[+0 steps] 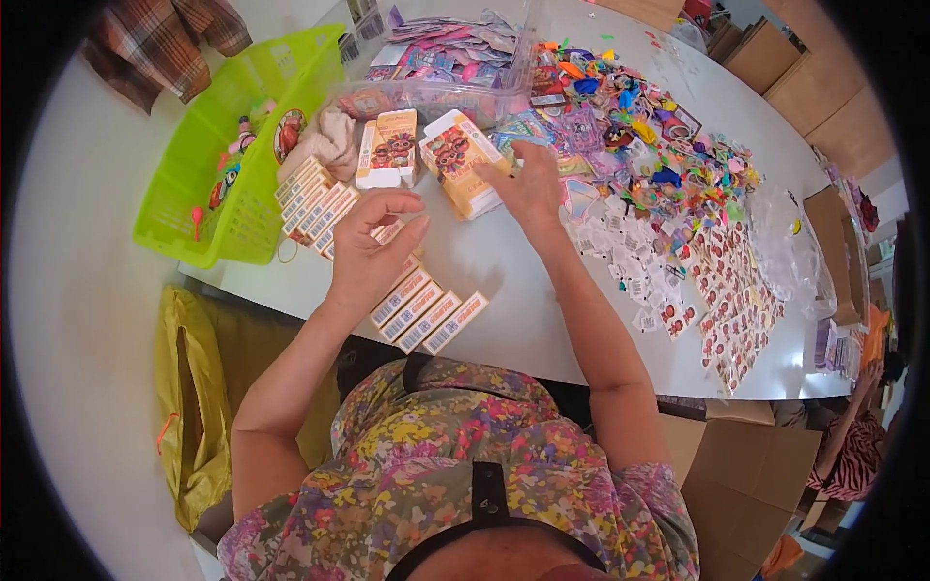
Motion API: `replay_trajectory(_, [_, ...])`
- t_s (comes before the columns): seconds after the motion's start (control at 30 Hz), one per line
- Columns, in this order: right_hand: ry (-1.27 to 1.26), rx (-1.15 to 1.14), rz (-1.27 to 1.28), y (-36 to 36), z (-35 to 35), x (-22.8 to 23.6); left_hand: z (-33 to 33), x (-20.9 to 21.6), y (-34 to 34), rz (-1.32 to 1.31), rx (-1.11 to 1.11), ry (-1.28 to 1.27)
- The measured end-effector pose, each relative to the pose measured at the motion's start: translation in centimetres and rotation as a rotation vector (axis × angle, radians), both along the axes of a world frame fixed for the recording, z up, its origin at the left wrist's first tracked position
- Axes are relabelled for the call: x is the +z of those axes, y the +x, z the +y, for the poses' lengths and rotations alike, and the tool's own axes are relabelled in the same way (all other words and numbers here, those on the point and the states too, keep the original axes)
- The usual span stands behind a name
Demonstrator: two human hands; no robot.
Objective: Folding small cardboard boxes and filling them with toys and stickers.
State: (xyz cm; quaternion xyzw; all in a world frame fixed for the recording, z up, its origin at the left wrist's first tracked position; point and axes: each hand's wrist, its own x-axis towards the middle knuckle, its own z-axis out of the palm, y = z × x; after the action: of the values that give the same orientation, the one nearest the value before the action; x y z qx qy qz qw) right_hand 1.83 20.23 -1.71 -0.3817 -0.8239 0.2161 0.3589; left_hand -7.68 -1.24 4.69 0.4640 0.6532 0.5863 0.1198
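Observation:
My left hand hovers over rows of small white-and-orange boxes. Its fingers are curved, with a gap to the thumb, and I see nothing between them. My right hand is open beside an orange carton with cartoon figures on its front. The thumb overlaps the carton's right side; whether it touches cannot be made out. Left of that carton, a similar orange carton lies with its white end flaps toward me. More of the small boxes are lined up farther left, partly behind my left hand.
A clear tub of shiny packets stands behind the cartons. At left is a green basket with small toys. Colourful small trinkets, white tags and sticker sheets cover the table's right side. Cardboard boxes stand below right.

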Motion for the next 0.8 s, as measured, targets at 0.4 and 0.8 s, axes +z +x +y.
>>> replay_trajectory(0.4, [-0.065, 0.024, 0.125, -0.1, 0.8, -0.4, 0.5, -0.1, -1.1, -0.166, -0.035, -0.005])
replay_trajectory(0.8, [-0.407, 0.07, 0.289, -0.4, 2.2, -0.5, 0.7, 0.4, -1.1, -0.252, -0.039, -0.013])
